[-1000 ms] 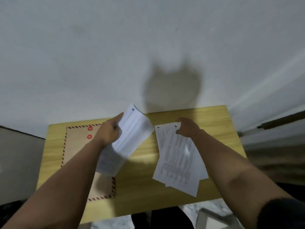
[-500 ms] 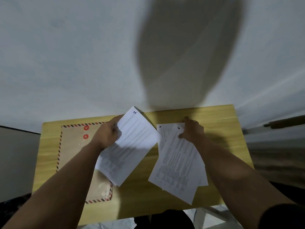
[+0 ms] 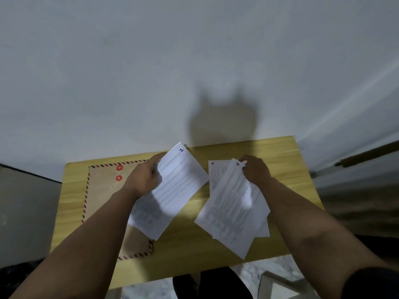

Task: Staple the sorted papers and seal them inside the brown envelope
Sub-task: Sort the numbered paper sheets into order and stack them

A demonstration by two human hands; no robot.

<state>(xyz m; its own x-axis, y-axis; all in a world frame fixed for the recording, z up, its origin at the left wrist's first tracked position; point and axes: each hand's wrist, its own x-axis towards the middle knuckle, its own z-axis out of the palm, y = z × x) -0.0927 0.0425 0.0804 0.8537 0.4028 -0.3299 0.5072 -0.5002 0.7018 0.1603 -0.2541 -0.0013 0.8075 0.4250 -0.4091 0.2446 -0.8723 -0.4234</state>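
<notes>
My left hand (image 3: 143, 179) grips a white printed sheet marked 1 (image 3: 172, 190) by its upper left edge, holding it tilted above the table. My right hand (image 3: 255, 170) pinches the top corner of a sheet marked 5 (image 3: 233, 203), which lies on top of several loose sheets (image 3: 213, 171) on the right half of the table. The brown envelope (image 3: 101, 190), with a red and blue striped border and two red string buttons, lies flat on the left, partly hidden under my left arm and the held sheet. No stapler is in view.
The small yellow wooden table (image 3: 285, 160) stands against a white wall. Its front edge is close to my body. Dark floor and a light frame show below the front edge at the right.
My right hand has lifted the corner of sheet 5 from the pile. My left hand keeps sheet 1 raised, a little lower and flatter than before. The camera view shifted.
</notes>
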